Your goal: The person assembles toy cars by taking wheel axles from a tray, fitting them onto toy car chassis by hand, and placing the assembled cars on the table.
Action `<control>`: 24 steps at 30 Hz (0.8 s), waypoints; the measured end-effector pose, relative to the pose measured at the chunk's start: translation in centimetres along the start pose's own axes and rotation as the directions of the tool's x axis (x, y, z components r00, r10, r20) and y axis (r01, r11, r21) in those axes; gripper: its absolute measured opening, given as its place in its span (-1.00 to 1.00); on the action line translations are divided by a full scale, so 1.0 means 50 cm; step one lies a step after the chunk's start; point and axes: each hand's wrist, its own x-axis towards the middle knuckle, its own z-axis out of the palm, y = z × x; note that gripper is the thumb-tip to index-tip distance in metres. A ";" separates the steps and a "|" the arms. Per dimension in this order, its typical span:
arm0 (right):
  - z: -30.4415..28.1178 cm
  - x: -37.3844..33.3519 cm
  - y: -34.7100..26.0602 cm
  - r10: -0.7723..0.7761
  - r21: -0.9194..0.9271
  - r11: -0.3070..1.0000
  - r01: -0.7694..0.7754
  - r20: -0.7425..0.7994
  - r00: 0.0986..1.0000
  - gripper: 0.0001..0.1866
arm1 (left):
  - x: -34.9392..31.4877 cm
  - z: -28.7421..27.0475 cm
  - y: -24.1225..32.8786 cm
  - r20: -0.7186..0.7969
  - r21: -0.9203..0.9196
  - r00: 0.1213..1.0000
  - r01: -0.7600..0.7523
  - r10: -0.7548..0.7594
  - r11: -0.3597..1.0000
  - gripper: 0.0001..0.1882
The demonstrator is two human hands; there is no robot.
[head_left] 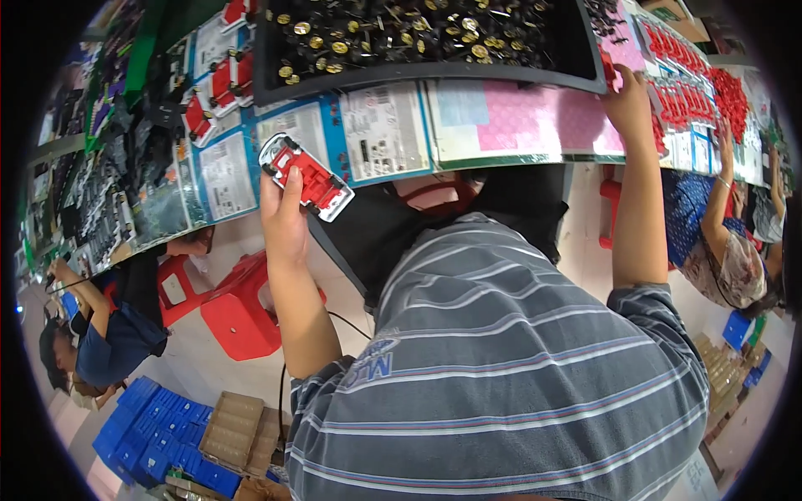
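In my left hand (284, 219) is a toy car body (311, 180), white around the outside with a red inside, gripped between thumb and fingers and tilted over the table's near edge. My right hand (630, 102) reaches far forward, past the right end of a black tray (434, 73). Its fingers are closed on a small red plastic part (610, 70), whose shape is mostly hidden. Inside the tray lie many small black toy wheels (393, 37) with gold faces, some on thin metal axles.
Red and white car bodies (221, 83) stand on the table at left. Rows of red parts (681, 92) lie at right. Co-workers sit at both sides. Red stools (242, 313), blue bins (154, 434) and a cardboard box (232, 427) are on the floor.
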 end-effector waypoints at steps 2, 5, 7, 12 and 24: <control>0.009 -0.002 0.003 0.030 -0.015 0.999 -0.030 0.021 0.999 -0.37 | 0.015 -0.044 0.019 -0.087 0.094 0.996 0.006 0.003 0.996 -0.63; 0.013 0.006 0.017 0.001 0.084 0.996 -0.009 0.094 0.996 -0.40 | 0.055 -0.130 0.037 -0.197 0.324 0.979 0.014 0.053 0.946 -0.67; 0.009 0.004 0.005 0.037 0.074 0.996 -0.043 0.081 0.996 -0.41 | 0.079 -0.176 0.050 -0.217 0.377 0.975 0.048 0.038 0.925 -0.68; -0.021 -0.003 0.030 0.248 0.286 0.914 -0.287 0.164 0.955 -0.38 | 0.128 -0.211 0.078 -0.242 0.469 0.970 0.131 -0.015 0.874 -0.67; -0.216 -0.150 -0.132 0.132 0.723 0.687 -0.072 -0.027 0.991 -0.46 | 0.049 0.007 0.043 -0.098 0.850 0.698 -0.312 0.710 0.424 -0.76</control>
